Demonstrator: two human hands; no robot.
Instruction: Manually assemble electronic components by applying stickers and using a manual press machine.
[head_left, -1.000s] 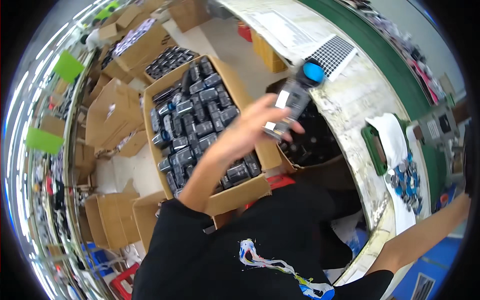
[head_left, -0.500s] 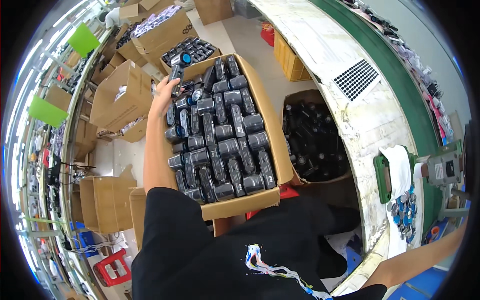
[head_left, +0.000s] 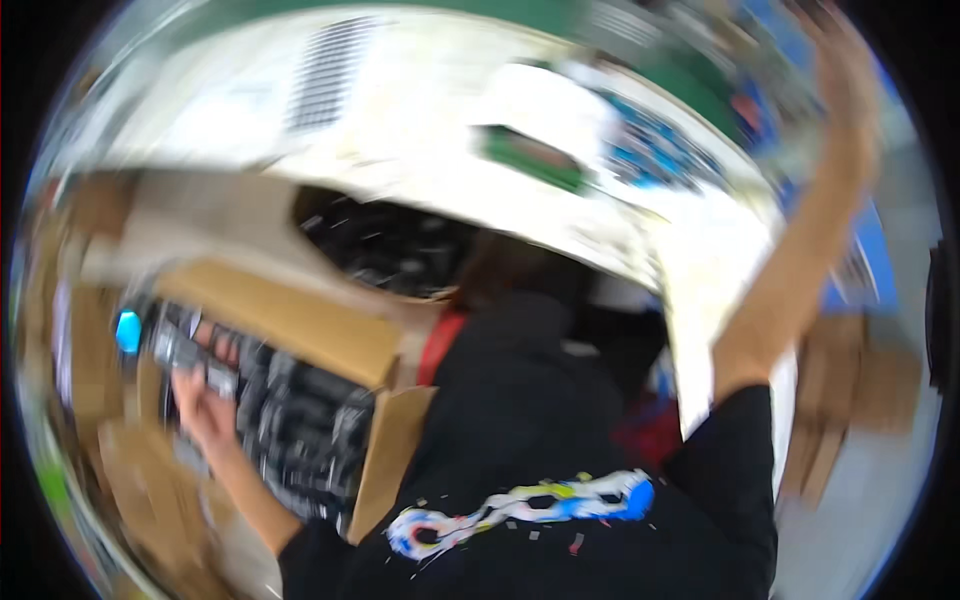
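My left hand (head_left: 205, 405) is closed around a black handheld device (head_left: 190, 352) with a round, bright blue face at its end. It holds the device over the far left side of an open cardboard box (head_left: 285, 310). Rows of similar black devices (head_left: 310, 415) fill that box. My right arm stretches far up to the right, past the worktable, and my right hand (head_left: 828, 22) is at the picture's rim. Motion blur smears its fingers, so whether it holds anything is unclear.
A long white worktable (head_left: 420, 100) curves across the far side. On it lie a dotted sheet (head_left: 328, 75), a white cloth (head_left: 545, 100) over a green fixture (head_left: 530, 158), and blue and silver discs (head_left: 655, 145). Beneath its edge stands a carton of black parts (head_left: 390, 245).
The view has swung right, so the box now appears at lower left. My left hand still holds the device. My right hand, out of view before, now shows at the upper right.
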